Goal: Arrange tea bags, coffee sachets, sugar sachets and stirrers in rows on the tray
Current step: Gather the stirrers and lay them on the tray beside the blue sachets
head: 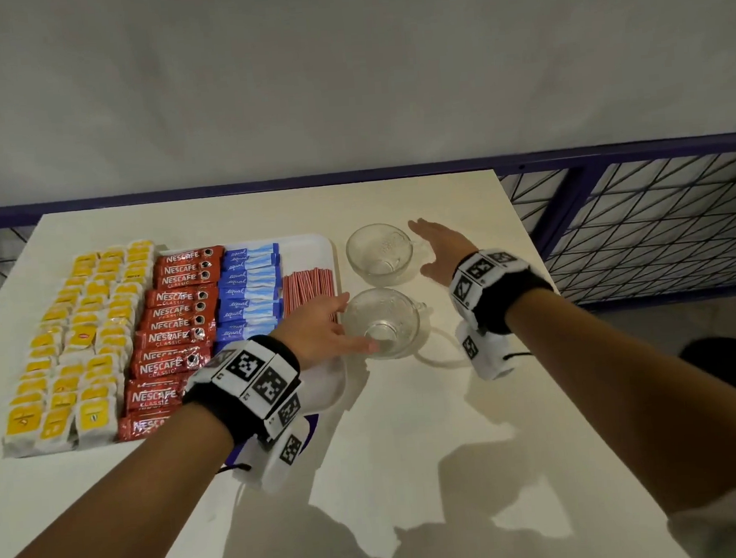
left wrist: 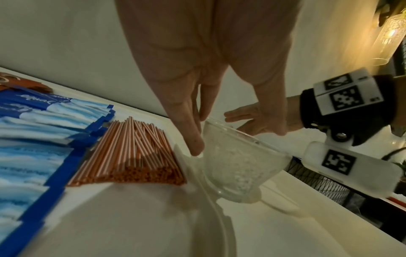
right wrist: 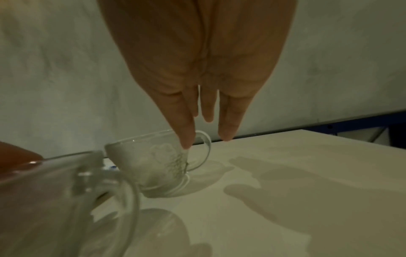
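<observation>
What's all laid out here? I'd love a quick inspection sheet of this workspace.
Surface: white table, shadows on it.
Job's things: tea bags, coffee sachets, sugar sachets and stirrers in rows; white tray.
Clutter: two empty glass cups beside the tray.
Hands: left hand open at the near cup; right hand open beside the far cup.
Cables: thin white cable.
Surroundings: grey wall, blue mesh frame.

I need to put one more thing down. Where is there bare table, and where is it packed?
Free: the near table in front of the tray and cups, and the strip right of the far cup to the table edge. Packed: tea bags, coffee sachets, sugar sachets and stirrers fill the left.
</observation>
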{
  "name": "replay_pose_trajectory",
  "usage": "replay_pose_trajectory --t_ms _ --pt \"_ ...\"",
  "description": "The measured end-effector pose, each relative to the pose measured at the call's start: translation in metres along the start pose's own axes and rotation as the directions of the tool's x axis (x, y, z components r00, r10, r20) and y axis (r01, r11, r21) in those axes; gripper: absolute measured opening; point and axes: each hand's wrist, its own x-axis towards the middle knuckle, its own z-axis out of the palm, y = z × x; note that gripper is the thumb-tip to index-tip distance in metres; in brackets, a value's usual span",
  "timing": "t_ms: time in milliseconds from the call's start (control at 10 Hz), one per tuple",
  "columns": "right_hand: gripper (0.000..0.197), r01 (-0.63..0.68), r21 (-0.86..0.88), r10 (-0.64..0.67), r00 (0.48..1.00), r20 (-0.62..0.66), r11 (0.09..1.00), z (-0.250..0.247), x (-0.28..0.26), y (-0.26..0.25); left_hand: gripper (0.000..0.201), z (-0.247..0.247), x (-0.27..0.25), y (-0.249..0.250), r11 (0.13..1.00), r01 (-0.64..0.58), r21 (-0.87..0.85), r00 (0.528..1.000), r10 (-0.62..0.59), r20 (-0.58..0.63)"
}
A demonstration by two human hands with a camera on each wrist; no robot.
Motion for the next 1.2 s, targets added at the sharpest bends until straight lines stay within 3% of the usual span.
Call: replay_pose_trajectory --t_ms 100,400,700,1000,1200 --pt "0.061 -0.005 -0.016 0.005 1.0 0.027 1.0 -0.004 0.008 -0.004 0.123 0.005 0.011 -0.015 1.0 -0.007 -0.026 1.0 0.008 0.03" --pt "0.034 -0.036 0.054 0.043 0.99 -0.137 0.998 0.003 0.019 -0.01 0.089 0.011 0.003 -0.007 0.998 -0.049 -0.034 0.998 0.047 -0.045" --pt "0.028 -0.05 0.033 0.054 0.99 -0.134 0.998 0.003 0.026 -0.014 0.078 0.015 0.001 -0.003 0.995 -0.096 -0.004 0.993 0.095 -0.067" --pt "0.03 -0.052 -0.005 0.051 0.993 -0.107 0.999 0.0 0.023 -0.014 0.081 0.018 0.006 -0.003 0.994 -0.098 -0.041 0.992 0.094 -0.081" --pt "0.036 -0.067 -0.009 0.066 0.994 -0.088 0.998 -0.015 0.004 -0.002 0.112 0.01 -0.001 -0.002 0.996 -0.064 -0.054 0.997 0.062 -0.039"
